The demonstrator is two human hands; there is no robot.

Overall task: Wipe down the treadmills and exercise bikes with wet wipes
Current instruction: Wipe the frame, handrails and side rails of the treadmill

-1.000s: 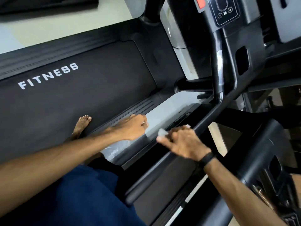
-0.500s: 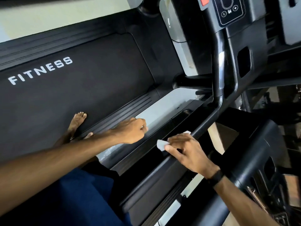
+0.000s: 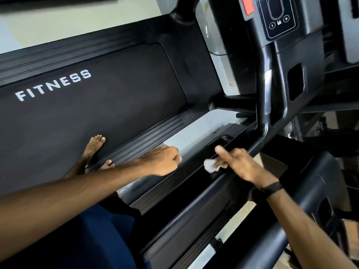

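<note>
I stand barefoot on a black treadmill belt (image 3: 93, 105) marked FITNESS. My right hand (image 3: 242, 166) holds a small white wet wipe (image 3: 210, 165) against the treadmill's black right handrail (image 3: 194, 193), thumb pointing up. My left hand (image 3: 165, 160) hangs just left of the rail with its fingers curled in; what it holds, if anything, is hidden. The rail runs diagonally from lower left up to the console upright (image 3: 262, 105).
The console panel (image 3: 277, 18) with round buttons and a red tab sits at the top right. A second black machine's rail (image 3: 303, 191) lies close on the right. Ribbed side step (image 3: 155, 133) and pale floor (image 3: 198, 133) show between.
My right hand with the wipe has slid down the handrail toward me over the last second. My left hand has stayed near the same spot beside the rail.
</note>
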